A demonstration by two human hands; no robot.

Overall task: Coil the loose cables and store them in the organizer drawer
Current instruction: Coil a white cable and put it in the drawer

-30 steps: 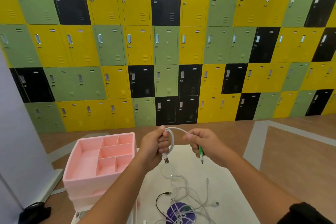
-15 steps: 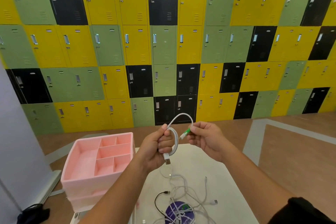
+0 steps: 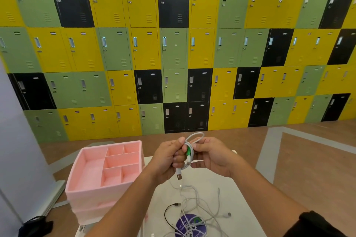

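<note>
- Lockers [image 3: 173,44] in yellow, green and black filled the back wall, above a brown floor [image 3: 308,159] marked with pale grey bands.
- Close to the camera stood a white counter [image 3: 240,198], with a pink organizer drawer [image 3: 92,198] at its left end, lying open on top of a pink stack.
- Dividers split the drawer into one long compartment on the left and several smaller ones on the right; nothing showed inside them.
- Both hands were raised above the counter, facing each other and nearly touching.
- The left hand [image 3: 169,159] had its fingers curled round a white cable [image 3: 194,136] gathered into a small coil, one loop rising above the thumb.
- The right hand [image 3: 213,158] pinched the same coil from the other side, fingertips beside the cable's green connector [image 3: 188,152].
- A USB plug [image 3: 179,176] hung just below the left hand's fingers.
- Under the hands, the loose cables [image 3: 196,208] lay tangled on the counter, well apart from the drawer.
- A black cable [image 3: 167,211] curved along the left of the tangle, which partly covered a purple disc [image 3: 189,225].
- A black bag [image 3: 34,225] sat on the floor at lower left.
</note>
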